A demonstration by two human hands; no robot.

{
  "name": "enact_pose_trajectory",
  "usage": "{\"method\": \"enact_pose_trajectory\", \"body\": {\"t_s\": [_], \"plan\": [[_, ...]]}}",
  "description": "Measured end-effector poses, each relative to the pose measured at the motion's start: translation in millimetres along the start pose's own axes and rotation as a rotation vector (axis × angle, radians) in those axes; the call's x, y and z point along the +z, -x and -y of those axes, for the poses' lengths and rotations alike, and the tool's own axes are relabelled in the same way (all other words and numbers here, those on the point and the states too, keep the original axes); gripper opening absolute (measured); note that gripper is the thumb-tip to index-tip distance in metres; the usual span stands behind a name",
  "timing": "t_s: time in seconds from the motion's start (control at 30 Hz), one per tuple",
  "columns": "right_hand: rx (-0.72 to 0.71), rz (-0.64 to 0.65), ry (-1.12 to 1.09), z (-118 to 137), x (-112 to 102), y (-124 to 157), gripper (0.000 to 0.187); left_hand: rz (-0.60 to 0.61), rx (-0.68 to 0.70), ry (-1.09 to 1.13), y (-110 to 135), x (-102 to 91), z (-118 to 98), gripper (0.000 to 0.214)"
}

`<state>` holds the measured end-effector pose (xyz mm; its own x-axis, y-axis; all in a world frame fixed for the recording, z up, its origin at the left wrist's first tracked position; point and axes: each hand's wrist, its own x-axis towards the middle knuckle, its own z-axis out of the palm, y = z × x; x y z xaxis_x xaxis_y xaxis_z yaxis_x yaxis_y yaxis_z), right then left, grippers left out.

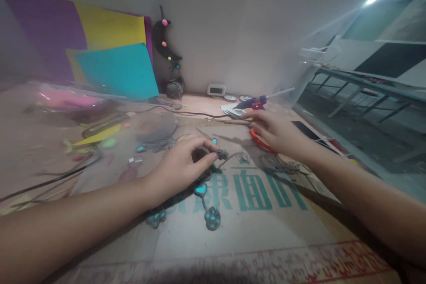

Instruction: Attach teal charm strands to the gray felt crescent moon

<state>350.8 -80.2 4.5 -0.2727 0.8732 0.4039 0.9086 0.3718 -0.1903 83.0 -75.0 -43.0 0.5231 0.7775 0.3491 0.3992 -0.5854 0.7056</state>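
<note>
My left hand (186, 159) pinches a small knot of grey cord (222, 155) between thumb and fingertips. A loose end of the cord (234, 156) curls away to the right. Below the hand, dark cord ornaments lie on the printed board: a turquoise heart (200, 189) joined to a paw-shaped piece (212, 218), and another turquoise-spotted piece (156, 218) partly under my forearm. My right hand (271, 133), slightly blurred, is held out over an orange loop-shaped handle (261, 141), its fingers apart. Just beyond it rests a dark glue gun (254, 103) with a red light.
A small white digital clock (216, 90) stands by the back wall. Beside it, a ball of grey yarn (175, 88) sits below a black crescent ornament (163, 37). Coloured sheets (116, 71) lean at the left. A dark cable (193, 113) crosses the table; grey cord (278, 163) lies at the right.
</note>
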Motion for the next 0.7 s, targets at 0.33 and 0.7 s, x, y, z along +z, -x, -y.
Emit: {"method": "enact_pose_trajectory", "body": {"t_s": [0.33,0.7], "plan": [[0.060,0.118,-0.330,27.7,11.8,10.3,0.032,-0.013,-0.011,0.061,1.0,-1.0,-1.3,0.011],[0.354,0.337,-0.991,48.3,37.9,22.9,0.020,-0.006,0.022,-0.017,2.4,-1.6,-3.0,0.014]]}}
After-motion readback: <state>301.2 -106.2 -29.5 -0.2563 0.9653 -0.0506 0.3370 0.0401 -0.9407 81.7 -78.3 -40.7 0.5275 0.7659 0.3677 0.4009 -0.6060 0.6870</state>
